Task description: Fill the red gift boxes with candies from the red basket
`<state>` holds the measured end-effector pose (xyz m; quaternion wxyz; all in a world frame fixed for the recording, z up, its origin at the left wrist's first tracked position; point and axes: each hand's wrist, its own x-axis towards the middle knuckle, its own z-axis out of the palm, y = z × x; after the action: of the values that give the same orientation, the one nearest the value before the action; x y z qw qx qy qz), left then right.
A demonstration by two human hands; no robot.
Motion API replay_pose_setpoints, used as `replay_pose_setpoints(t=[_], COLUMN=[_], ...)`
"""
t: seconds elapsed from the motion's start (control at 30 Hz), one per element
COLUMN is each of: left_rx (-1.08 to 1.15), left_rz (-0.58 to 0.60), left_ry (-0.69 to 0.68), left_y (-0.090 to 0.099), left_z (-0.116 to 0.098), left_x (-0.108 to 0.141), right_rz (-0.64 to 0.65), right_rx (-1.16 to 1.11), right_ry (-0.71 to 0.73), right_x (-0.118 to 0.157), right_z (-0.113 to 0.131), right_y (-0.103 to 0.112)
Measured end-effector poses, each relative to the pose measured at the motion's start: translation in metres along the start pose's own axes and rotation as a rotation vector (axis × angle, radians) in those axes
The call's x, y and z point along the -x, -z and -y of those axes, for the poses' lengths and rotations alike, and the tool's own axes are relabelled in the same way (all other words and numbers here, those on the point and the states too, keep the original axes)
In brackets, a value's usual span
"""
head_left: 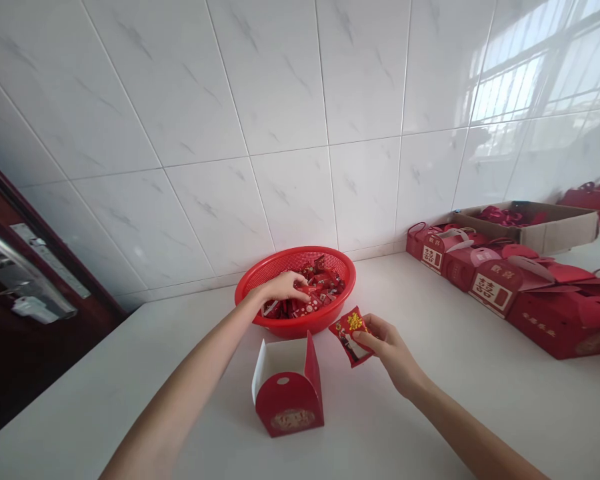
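Note:
A red plastic basket point(347, 283) holds many small red wrapped packets point(325, 287). My left hand point(286, 287) reaches into it, fingers bent down against the packets; what they grip, if anything, is too small to make out. To the right of the basket, my right hand point(384, 339) pinches a red packet point(351, 337) with yellow print between thumb and fingers. An open red box point(290, 400) with a white inside stands on the white counter in front of the basket, between my forearms. Neither hand touches the box.
Closed red gift boxes point(510, 290) stand in a row at the right. Behind them a cardboard box point(555, 230) holds dark red ribbon-like material. A tiled wall point(290, 133) rises behind the counter point(390, 427). A dark door point(20, 320) with a metal handle is at the left.

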<state>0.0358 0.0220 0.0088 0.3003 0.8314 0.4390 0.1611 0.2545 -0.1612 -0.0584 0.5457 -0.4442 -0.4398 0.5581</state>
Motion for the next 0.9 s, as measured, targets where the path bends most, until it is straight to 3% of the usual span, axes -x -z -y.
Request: replay_pose_setpoints(t=[0.2, 0.33, 0.73, 0.9], left_rx=[0.02, 0.006, -0.084, -0.168], left_rz=[-0.405, -0.564, -0.666, -0.651], left_ry=[0.096, 0.179, 0.24, 0.307], left_y=[0.018, 0.02, 0.018, 0.018], left_z=[0.032, 0.045, 0.038, 0.039], left_x=[-0.004, -0.005, -0.001, -0.001], right_rz=[-0.007, -0.006, -0.022, -0.026], right_rx=[0.008, 0.016, 0.029, 0.04], right_ry=[-0.004, -0.015, -0.012, -0.022], right_x=[-0.001, -0.002, 0.0, -0.001], right_z=[0.0, -0.001, -0.001, -0.003], right_y=[0.0, 0.001, -0.001, -0.001])
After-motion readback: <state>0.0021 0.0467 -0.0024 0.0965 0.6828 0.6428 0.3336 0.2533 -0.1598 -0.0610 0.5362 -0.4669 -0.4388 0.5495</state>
